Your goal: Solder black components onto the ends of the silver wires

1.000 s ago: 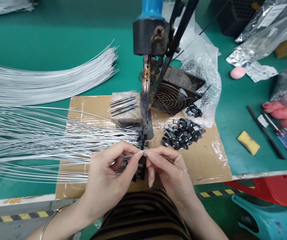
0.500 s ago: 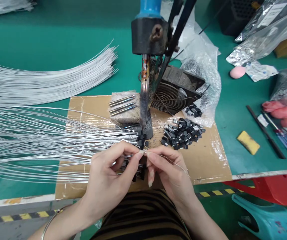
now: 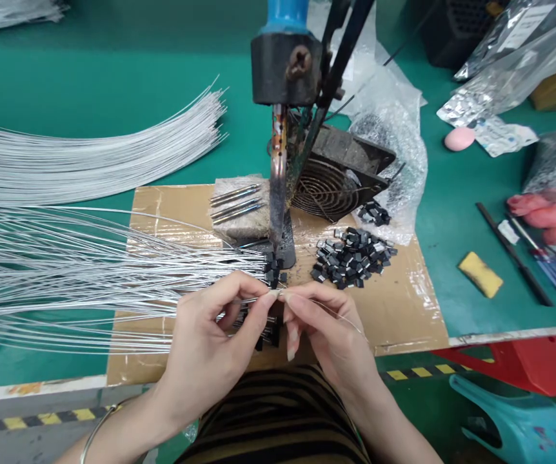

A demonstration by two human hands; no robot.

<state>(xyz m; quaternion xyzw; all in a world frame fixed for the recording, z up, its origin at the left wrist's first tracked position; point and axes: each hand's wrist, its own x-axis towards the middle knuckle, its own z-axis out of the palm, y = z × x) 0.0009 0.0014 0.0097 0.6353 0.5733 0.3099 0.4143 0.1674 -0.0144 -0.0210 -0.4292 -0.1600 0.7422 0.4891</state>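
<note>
Two bare hands meet on the near side of the soldering iron (image 3: pixel 278 174), just in front of its tip. Thumb and forefinger of the left hand (image 3: pixel 215 335) press together on a tiny pale piece (image 3: pixel 280 294), too small to name. The right hand (image 3: pixel 338 328) closes its grip too, pinching a fine, smooth strand (image 3: pixel 340 317) that runs back over the hand. The iron itself is a tapering, heat-stained metal tube beneath a dull black block and a glossy blue handle.

Left of the iron, long slim white wires (image 3: pixel 65 270) end in boxy black plugs (image 3: pixel 273 265) near its tip; farther left and beyond, a curved sheaf (image 3: pixel 152 148) fans into bristly ends. Just left stands a rough grey block (image 3: pixel 244 229) bearing thin metal rods (image 3: pixel 237 194). Right of the iron are a dusty fan (image 3: pixel 326 190) with a ringed grille, a heap of small black parts (image 3: pixel 353 258) with shiny metal and crinkled clear plastic (image 3: pixel 398 148).

Creased brown cardboard (image 3: pixel 404 316) lies under the iron on a smooth green tabletop (image 3: pixel 113 84). Well right of it sits a stained yellow sponge (image 3: pixel 480 274); lower right, beyond the tabletop's near edge, a turquoise plastic stool (image 3: pixel 520 415) stands.
</note>
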